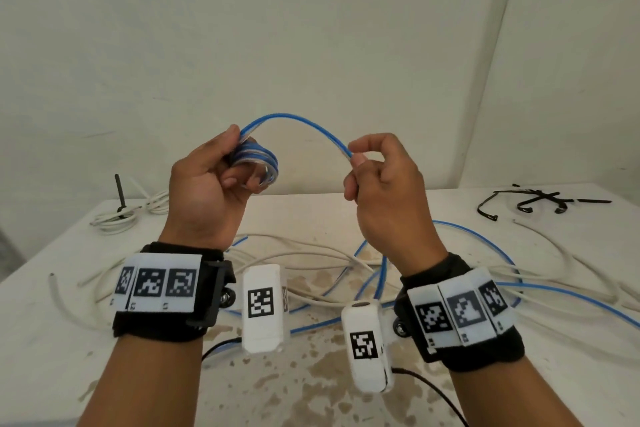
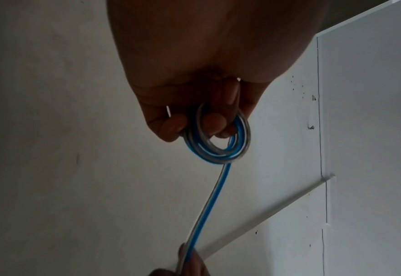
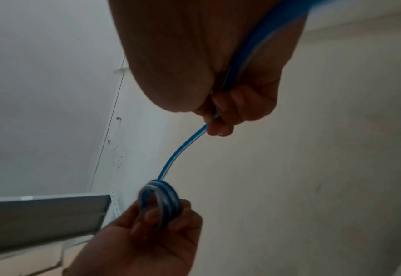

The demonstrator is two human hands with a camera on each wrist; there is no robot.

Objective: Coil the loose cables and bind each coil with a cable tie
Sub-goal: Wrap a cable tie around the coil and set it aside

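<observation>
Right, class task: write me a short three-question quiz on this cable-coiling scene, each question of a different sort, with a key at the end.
1. True or false: the left hand holds a small coil of the blue cable, wound round its fingers.
2. Multiple choice: where are the spare black cable ties? A) at the table's far right B) in the right hand C) on the floor
3. Fill in: the right hand pinches the blue cable's loose ____ between thumb and fingers.

Key:
1. True. Both wrist views show the loops round the fingers.
2. A. They lie on the table, away from both hands.
3. Run (the stretch leading to the coil).
</observation>
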